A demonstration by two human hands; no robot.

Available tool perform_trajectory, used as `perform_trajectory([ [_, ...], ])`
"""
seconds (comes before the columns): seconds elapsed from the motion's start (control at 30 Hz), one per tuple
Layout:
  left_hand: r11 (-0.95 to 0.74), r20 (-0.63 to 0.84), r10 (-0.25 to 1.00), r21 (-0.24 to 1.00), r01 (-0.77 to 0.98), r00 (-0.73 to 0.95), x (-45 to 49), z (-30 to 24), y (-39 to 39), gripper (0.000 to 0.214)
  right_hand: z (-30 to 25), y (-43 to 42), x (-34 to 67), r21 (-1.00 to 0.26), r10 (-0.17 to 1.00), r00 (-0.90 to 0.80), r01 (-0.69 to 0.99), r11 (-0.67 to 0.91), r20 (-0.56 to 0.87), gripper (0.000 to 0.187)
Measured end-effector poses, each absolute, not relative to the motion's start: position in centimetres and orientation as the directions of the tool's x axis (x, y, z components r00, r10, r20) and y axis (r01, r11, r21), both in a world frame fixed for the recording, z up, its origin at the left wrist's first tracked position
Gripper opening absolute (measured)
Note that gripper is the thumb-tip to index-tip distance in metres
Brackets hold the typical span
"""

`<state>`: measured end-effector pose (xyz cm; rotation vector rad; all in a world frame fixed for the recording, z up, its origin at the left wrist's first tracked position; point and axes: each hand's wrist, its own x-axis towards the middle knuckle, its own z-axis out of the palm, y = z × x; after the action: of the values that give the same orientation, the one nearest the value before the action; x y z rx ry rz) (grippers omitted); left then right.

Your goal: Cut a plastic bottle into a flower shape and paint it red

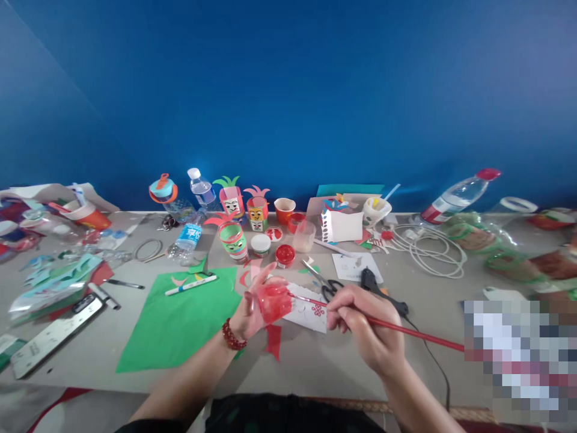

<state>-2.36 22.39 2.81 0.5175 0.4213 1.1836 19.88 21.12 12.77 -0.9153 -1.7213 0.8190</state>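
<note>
My left hand (247, 310), with a beaded bracelet on its wrist, holds a small see-through plastic cup (274, 302) streaked with red paint. In my right hand (372, 328) is a paintbrush (419, 332) with a long red handle. Its tip touches or nearly touches the cup's right side; which one I cannot tell. Just beyond my hands stands an open jar of red paint (285, 256), beside a jar with a white lid (260, 245). Under the brush lies white paper (306, 313) with a red knot drawing. A red paper scrap (273, 343) lies below the cup.
Green paper (180, 325) with a marker (190, 285) covers the left middle. Scissors (327, 282) and a glue gun (383, 293) with a cord lie near my right hand. Decorated face cups (233, 240) and water bottles (186, 239) stand behind. A coiled white cable (433, 249) is at right.
</note>
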Motion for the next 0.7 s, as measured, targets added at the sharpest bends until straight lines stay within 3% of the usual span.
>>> perform_trajectory([
  [0.7,0.251,-0.071,0.964,0.554,-0.794,0.255,-2.27,2.78,22.46,0.086,12.46,20.77,19.52,-0.825,0.846,-0.252,0.214,0.523,0.47,0.024],
])
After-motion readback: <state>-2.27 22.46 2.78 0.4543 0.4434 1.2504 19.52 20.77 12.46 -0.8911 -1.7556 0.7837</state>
